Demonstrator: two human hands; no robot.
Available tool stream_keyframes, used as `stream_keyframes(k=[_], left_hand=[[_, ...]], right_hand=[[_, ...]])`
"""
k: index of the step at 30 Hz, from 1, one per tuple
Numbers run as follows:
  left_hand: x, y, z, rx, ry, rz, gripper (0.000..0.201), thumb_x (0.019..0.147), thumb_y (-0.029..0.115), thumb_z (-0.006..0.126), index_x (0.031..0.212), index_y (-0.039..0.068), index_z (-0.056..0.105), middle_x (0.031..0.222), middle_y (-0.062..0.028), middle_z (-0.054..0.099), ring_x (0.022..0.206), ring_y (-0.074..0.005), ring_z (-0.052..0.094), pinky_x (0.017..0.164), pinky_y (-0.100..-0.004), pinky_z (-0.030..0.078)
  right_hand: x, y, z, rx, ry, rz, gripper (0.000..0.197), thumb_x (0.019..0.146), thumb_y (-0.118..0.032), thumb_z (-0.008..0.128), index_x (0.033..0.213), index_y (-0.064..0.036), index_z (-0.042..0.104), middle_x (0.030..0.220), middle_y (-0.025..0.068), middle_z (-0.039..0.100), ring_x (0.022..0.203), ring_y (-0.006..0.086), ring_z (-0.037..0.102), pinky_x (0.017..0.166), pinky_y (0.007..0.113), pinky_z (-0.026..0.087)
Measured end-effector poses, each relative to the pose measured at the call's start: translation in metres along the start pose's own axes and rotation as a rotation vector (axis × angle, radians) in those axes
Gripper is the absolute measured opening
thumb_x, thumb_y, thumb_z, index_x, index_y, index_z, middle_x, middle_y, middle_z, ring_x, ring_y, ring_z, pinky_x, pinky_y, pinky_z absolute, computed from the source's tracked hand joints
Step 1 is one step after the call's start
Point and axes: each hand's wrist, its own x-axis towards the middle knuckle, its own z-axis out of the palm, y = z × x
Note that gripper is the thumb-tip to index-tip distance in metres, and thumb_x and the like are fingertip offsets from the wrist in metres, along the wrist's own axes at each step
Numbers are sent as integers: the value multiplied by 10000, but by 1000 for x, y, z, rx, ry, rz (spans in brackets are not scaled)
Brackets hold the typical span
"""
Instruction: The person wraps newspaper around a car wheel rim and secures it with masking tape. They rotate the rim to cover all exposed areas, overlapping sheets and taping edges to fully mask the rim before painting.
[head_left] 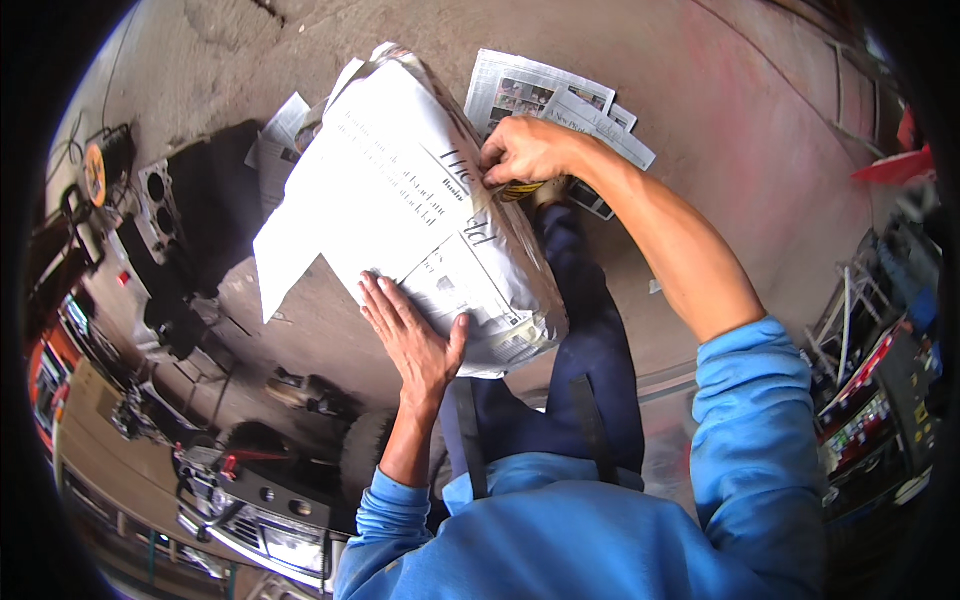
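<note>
Resting the flat, released left hand (pixel 410 340) on the near-left edge of the newspaper-wrapped bundle (pixel 400 200), set lengthwise from before the legs (pixel 600 365) to far left, and curling the right hand (pixel 527 155) at its right edge, possibly pinching but too hidden to tell.

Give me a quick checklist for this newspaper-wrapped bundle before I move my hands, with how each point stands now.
1. Left hand flat on the bundle: ok.
2. Right hand at the bundle's right edge: ok.
3. Left flap folded flat: not ok, it sticks out.
4. Loose sheets on the floor ahead: ok.
5. Yellow-and-black thing by the right hand identified: cannot tell, partly hidden.
6. Bundle covered underneath: cannot tell, out of view.
</note>
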Motion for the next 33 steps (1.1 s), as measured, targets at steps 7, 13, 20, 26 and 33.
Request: stream_keyframes(k=[7,13,20,26,33], left_hand=[[23,24,-5,179,-155,53,1160,768,694,516,1395,-155,36,1465,-364,-2,1383,-479,-14,1106,-561,26],[52,32,4,262,-189,250,1078,772,686,506,1403,-113,151,1468,-341,108,1378,-470,99,1100,-556,116],[74,45,-9,249,-227,376,1005,758,664,539,1428,-19,230,1490,-262,171,1382,-453,126,1099,-557,135],[119,73,-4,453,-415,507,918,734,522,635,1386,-44,323,1472,-204,272,1388,-392,178,1105,-529,184],[128,100,-15,558,-545,459,850,712,421,718,1352,-33,393,1443,-198,332,1378,-379,222,1095,-519,232]], right_hand=[[2,9,9,107,30,35,364,771,-253,707,1080,-64,666,811,120,685,666,203,627,617,352,479],[4,6,10,234,-59,87,287,807,-245,691,1003,-37,672,657,55,628,568,161,561,516,336,427],[6,-5,8,175,-57,88,208,802,-221,688,831,-15,676,677,63,648,530,139,550,472,319,423],[12,17,24,245,100,-16,149,746,-125,607,811,-7,671,699,109,640,596,205,567,545,380,440],[-17,35,38,437,259,-182,293,732,-215,646,983,-71,693,858,161,683,787,262,654,708,361,500]])
